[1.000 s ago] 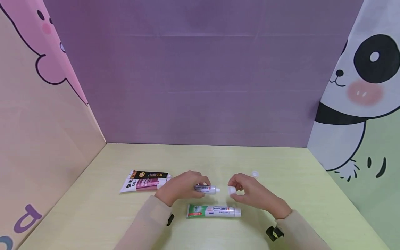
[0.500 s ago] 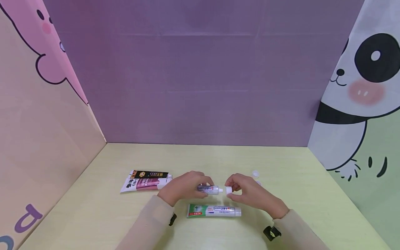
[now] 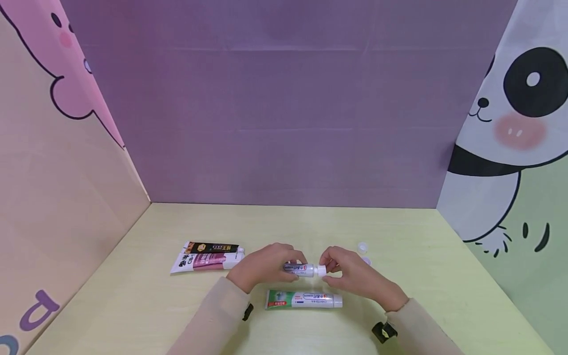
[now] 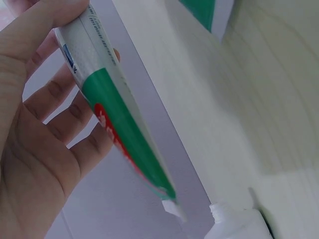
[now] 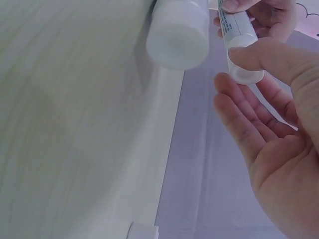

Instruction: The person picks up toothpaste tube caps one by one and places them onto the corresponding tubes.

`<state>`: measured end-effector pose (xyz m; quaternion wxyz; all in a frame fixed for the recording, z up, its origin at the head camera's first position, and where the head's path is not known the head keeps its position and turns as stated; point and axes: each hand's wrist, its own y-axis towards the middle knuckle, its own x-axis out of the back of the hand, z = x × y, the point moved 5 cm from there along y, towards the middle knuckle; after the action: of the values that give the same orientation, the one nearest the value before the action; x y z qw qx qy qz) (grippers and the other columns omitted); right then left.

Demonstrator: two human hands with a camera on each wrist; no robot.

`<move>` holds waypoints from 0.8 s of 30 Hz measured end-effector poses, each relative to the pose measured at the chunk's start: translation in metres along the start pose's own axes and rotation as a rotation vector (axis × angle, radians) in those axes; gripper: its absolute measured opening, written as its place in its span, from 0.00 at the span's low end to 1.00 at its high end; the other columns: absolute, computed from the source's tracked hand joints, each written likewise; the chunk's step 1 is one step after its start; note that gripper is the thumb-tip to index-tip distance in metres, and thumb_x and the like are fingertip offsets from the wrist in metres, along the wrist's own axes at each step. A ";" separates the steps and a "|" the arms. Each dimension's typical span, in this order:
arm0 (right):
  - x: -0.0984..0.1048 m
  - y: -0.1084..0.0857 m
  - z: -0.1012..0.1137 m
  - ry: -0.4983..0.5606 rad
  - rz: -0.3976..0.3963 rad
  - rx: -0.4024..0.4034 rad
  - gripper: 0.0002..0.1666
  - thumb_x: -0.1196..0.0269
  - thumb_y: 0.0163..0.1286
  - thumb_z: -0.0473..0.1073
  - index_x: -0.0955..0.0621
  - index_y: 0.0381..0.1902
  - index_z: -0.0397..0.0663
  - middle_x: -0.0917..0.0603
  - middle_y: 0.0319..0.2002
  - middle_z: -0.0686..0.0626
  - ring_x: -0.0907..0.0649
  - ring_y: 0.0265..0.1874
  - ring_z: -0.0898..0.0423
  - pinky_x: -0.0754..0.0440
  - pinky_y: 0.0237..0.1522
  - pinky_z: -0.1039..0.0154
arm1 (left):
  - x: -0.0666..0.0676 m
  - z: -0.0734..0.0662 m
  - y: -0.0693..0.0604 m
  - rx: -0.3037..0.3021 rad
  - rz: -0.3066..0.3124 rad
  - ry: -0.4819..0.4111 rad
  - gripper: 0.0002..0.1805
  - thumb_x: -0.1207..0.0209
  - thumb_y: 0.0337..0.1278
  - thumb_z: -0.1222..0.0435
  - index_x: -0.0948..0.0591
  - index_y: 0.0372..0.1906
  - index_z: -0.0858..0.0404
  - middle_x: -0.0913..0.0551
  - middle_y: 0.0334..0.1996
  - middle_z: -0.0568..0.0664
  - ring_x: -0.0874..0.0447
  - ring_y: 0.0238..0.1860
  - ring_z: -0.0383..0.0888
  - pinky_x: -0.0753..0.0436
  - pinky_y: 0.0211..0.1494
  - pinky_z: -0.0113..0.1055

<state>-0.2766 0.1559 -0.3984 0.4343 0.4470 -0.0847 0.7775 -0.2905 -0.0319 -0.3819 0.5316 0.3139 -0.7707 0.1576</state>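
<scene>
While the held tube (image 3: pixel 301 269) hangs above the surface (image 3: pixel 399 227), beyond and roughly parallel to the lying tube (image 3: pixel 306 300), its neck end faces the right grip (image 3: pixel 350 269), which pinches the white cap (image 3: pixel 322 270) coaxially against it; the left grip (image 3: pixel 264 266) pinches the body; thread engagement cannot be told

A creased purple wall (image 3: pixel 288 108) backs the pale counter (image 3: pixel 133 305). On the left wall (image 3: pixel 53 187) is a pink cartoon figure (image 3: pixel 49 39); on the right, a panda (image 3: pixel 514 133). A black-labelled tube (image 3: pixel 213 248) and a pink-and-white tube (image 3: pixel 206 262) lie side by side; nearer lies a green-and-white tube (image 3: pixel 279 299). Two small pale round pieces (image 3: pixel 362 247) sit farther right.
</scene>
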 end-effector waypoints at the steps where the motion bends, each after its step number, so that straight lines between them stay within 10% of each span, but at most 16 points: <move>1: 0.000 0.000 0.000 0.004 -0.002 0.000 0.16 0.29 0.60 0.31 0.23 0.42 0.47 0.21 0.39 0.56 0.17 0.38 0.59 0.17 0.44 0.66 | 0.000 0.000 0.000 0.001 0.000 -0.001 0.15 0.31 0.58 0.63 0.15 0.51 0.55 0.17 0.41 0.40 0.24 0.37 0.34 0.21 0.47 0.29; 24: -0.001 -0.003 -0.005 0.055 0.030 -0.097 0.10 0.38 0.74 0.48 0.18 0.44 0.48 0.16 0.33 0.57 0.20 0.31 0.62 0.19 0.37 0.65 | 0.001 -0.001 -0.001 -0.015 -0.028 -0.008 0.15 0.31 0.58 0.63 0.15 0.51 0.55 0.16 0.43 0.41 0.23 0.39 0.34 0.21 0.47 0.29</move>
<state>-0.2767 0.1600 -0.4026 0.4457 0.4028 -0.1170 0.7909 -0.2895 -0.0323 -0.3806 0.5331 0.3213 -0.7694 0.1432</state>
